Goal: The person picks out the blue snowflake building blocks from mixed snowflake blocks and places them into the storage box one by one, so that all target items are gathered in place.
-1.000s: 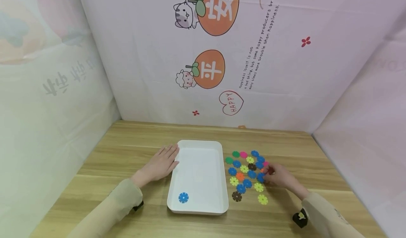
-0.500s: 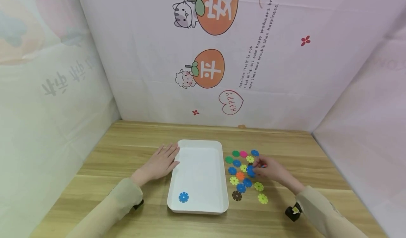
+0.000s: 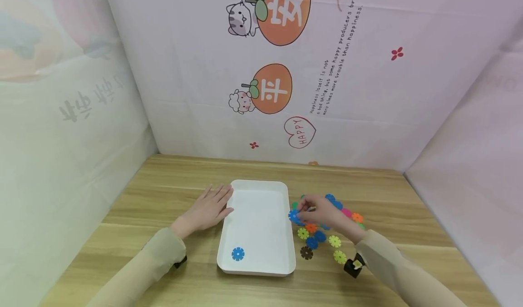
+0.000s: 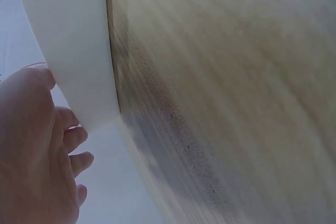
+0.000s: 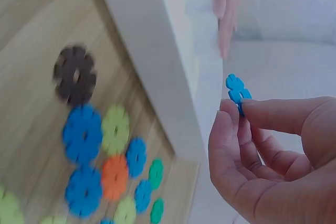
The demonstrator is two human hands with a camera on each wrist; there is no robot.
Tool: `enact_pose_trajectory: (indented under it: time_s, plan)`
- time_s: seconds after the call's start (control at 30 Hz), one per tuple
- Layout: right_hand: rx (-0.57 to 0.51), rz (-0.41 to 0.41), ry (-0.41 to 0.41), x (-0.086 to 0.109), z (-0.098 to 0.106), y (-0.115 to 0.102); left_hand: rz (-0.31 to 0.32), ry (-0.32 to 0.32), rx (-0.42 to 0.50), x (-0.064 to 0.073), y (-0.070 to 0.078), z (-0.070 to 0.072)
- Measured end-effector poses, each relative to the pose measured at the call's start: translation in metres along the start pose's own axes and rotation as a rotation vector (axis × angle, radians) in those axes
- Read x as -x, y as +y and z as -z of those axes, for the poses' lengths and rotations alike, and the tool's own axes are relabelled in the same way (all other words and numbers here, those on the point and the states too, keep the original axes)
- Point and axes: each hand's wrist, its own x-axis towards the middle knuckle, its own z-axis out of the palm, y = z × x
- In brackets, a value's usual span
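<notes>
My right hand [image 3: 323,211] pinches a blue snowflake disc [image 3: 293,216] between thumb and fingertips, over the tray's right edge. In the right wrist view this notched disc [image 5: 236,86] is tilted and seen partly side-on. The white tray [image 3: 257,220] is shallow and rectangular, and one blue snowflake disc [image 3: 238,254] lies flat at its near left. Against the tray's left rim rests my left hand [image 3: 207,210], fingers extended. The left wrist view has the left hand's fingers [image 4: 73,140] beside the white tray wall [image 4: 68,40].
Right of the tray, loose discs lie scattered on the wooden table [image 3: 171,175], some hidden under my right hand. Among them are a brown disc [image 3: 306,252], an orange disc [image 3: 357,217] and a yellow disc [image 3: 339,257]. Printed cloth walls [image 3: 196,93] enclose the table.
My right hand has moved left from the right side of the disc pile to the tray's right edge, bringing a blue snowflake disc. My left hand stays at the tray's rim.
</notes>
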Motion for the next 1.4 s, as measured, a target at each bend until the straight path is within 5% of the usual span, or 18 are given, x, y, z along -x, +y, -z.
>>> enact_pose_trajectory:
  time_s: [0.37,0.6,1.4]
  plan:
    - [0.058,0.014,-0.120,-0.031,-0.048,-0.025,0.023,-0.034,0.004,-0.001,0.000,-0.001]
    - [0.086,-0.047,-0.155,-0.046,-0.072,-0.038,0.025,-0.027,0.007,-0.002,0.001,-0.004]
    - [0.138,-0.068,-0.224,-0.070,-0.115,-0.053,0.038,-0.029,-0.004,-0.002,0.001,-0.003]
